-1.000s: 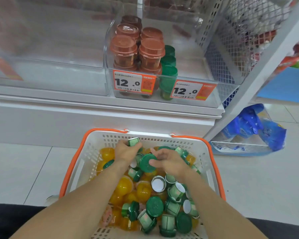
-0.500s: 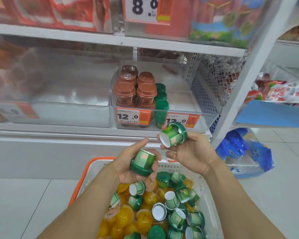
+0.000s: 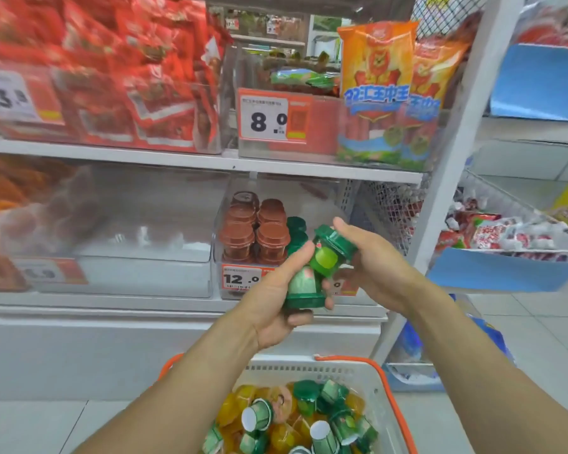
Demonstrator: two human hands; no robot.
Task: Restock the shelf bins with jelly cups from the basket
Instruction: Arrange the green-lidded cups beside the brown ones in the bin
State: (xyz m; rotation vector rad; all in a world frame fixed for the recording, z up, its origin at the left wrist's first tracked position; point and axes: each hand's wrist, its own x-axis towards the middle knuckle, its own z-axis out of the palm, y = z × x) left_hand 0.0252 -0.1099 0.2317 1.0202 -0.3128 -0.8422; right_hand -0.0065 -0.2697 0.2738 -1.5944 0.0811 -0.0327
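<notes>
My left hand (image 3: pixel 276 306) grips a green jelly cup (image 3: pixel 304 290) held lid-down. My right hand (image 3: pixel 371 267) grips a second green jelly cup (image 3: pixel 330 250), lid up, tilted against the first. Both hands are raised in front of the clear shelf bin (image 3: pixel 351 291) on the lower shelf, which holds stacked brown jelly cups (image 3: pixel 254 234) and a row of green cups (image 3: pixel 296 226) behind my fingers. Below, the white basket (image 3: pixel 384 398) with an orange rim holds several green and yellow jelly cups (image 3: pixel 295 417).
A large clear bin (image 3: pixel 128 244) stands to the left of the jelly bin. The upper shelf (image 3: pixel 194 160) carries red snack packs and orange sausage packs. A white upright post (image 3: pixel 453 178) and wire mesh stand to the right, with blue bags on the floor.
Both hands rose from the basket, each with a green cup, and came together before the jelly bin. The view tilted up to show the upper shelf.
</notes>
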